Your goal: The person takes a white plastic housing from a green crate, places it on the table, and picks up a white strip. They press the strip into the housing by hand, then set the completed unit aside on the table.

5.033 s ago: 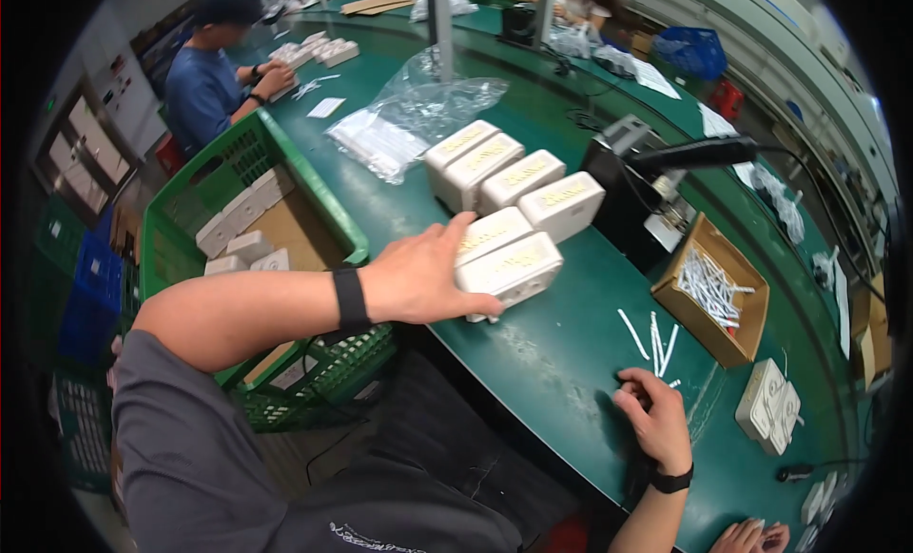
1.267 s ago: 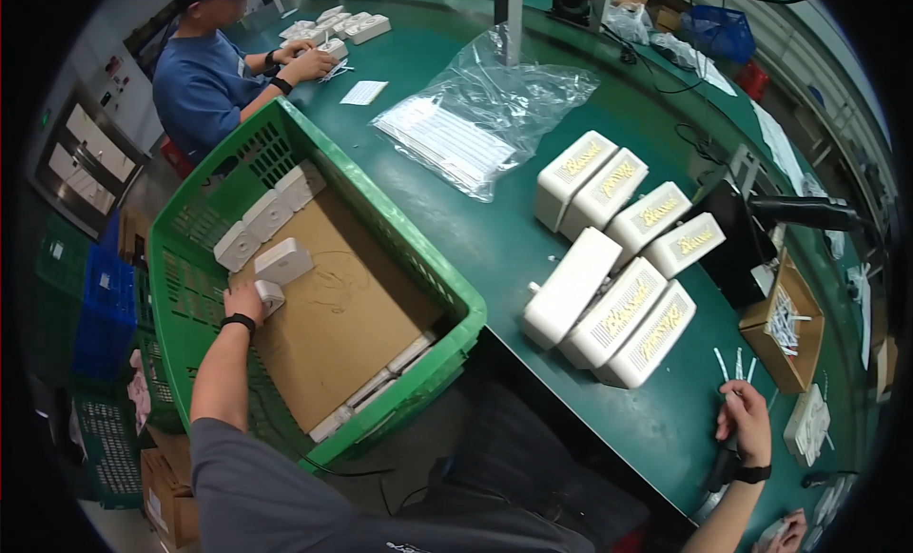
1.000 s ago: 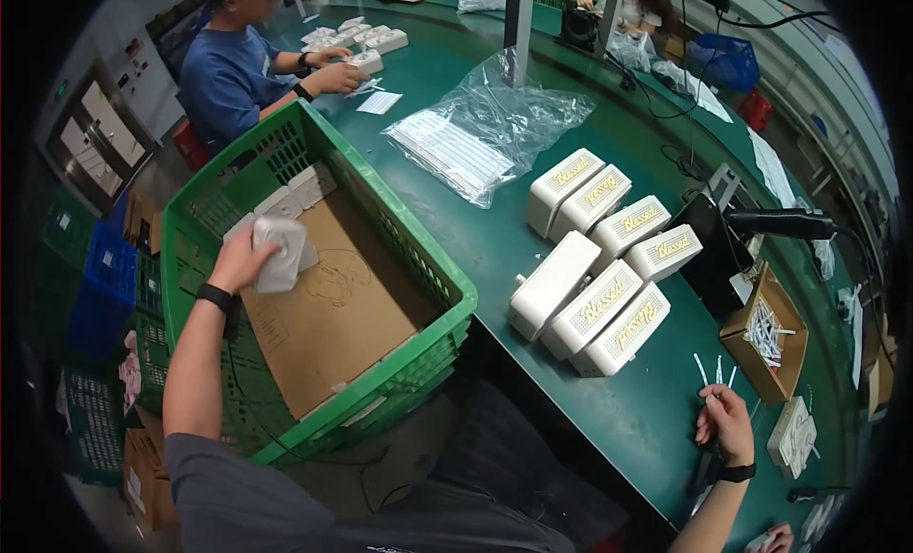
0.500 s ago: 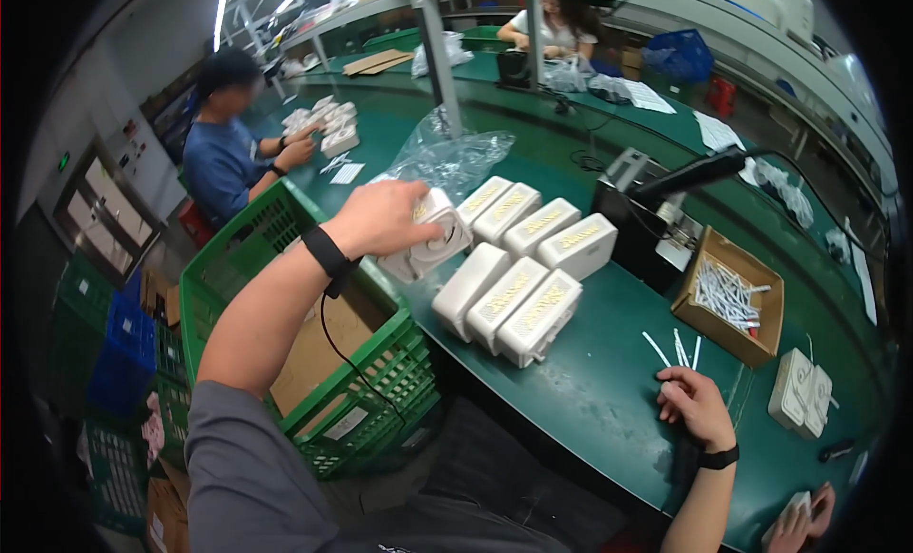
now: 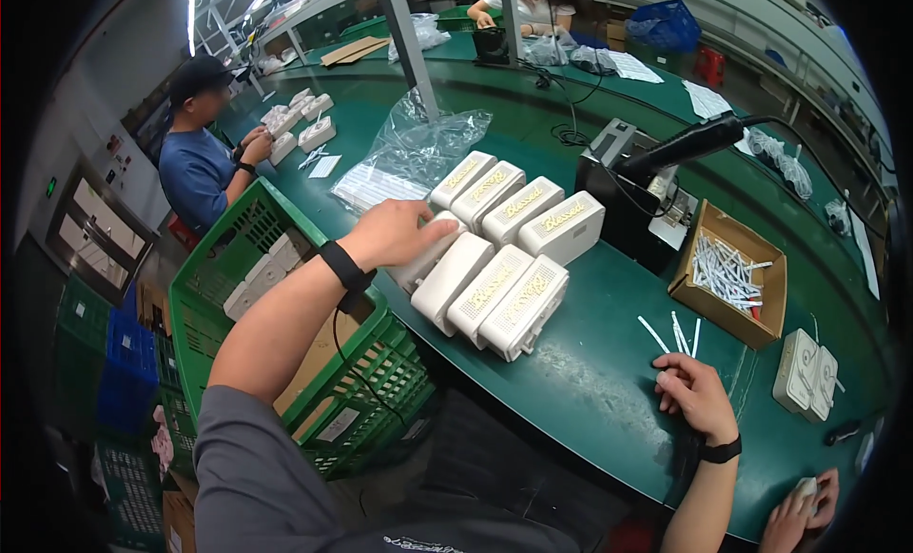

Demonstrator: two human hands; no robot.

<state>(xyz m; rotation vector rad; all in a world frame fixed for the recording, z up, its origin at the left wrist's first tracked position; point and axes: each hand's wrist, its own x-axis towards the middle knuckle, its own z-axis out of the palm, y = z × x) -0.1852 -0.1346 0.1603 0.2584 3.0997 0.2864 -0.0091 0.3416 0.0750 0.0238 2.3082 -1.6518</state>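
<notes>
My left hand [image 5: 404, 232] is closed over a white plastic speaker-like case [image 5: 430, 256], partly hidden by the fingers. That case stands at the left end of the front row, against a matching white case [image 5: 455, 279]. Several more cases stand in two rows, most with yellow raised lettering on top, such as this lettered case [image 5: 561, 225] in the back row. My right hand [image 5: 696, 398] rests on the green table [image 5: 599, 382] with its fingers curled and nothing visible in them. Just beyond its fingers lie a few thin white strips [image 5: 679, 332].
A green crate [image 5: 361, 387] with white cases inside stands at left. A cardboard box [image 5: 730, 327] of white strips, a black machine [image 5: 632, 187] and clear plastic bag [image 5: 418, 144] are on the table. A co-worker [image 5: 195, 163] sits far left; another person's hands [image 5: 799, 517] show lower right.
My left hand has brought the white case from beside the crate to the front row's left end, turning it upright. My right hand has stayed put. The view has shifted slightly.
</notes>
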